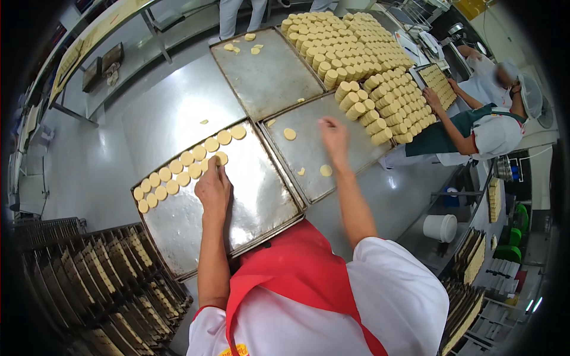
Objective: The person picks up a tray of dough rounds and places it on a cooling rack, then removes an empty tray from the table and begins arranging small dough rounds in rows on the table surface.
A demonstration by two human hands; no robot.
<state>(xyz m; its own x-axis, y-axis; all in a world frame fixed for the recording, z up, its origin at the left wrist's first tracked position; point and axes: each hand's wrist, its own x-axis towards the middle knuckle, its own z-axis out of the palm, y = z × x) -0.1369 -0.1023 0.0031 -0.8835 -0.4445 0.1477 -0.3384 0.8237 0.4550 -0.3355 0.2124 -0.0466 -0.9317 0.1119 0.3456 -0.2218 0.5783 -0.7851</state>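
Note:
My left hand (213, 189) is over a metal baking tray (258, 196), its fingertips pinched at the edge of a round, flat dough disc (221, 157). That disc ends the second row of pale discs on the tray; another row (187, 158) runs along the far edge. Over the neighbouring tray (311, 115) to the right, my right hand (335, 138) is blurred by motion, fingers curled; whether anything is in it cannot be told. Near it lie a loose disc (326, 170) and another disc (290, 134). Stacks of discs (356, 102) stand at that tray's far right.
Many more stacks (338, 44) fill a tray beyond. Dough scraps lie on a far tray (271, 75). A rack of loaded trays (98, 276) stands at lower left. At right, a co-worker in a green apron (449, 129) handles a filled tray (438, 84).

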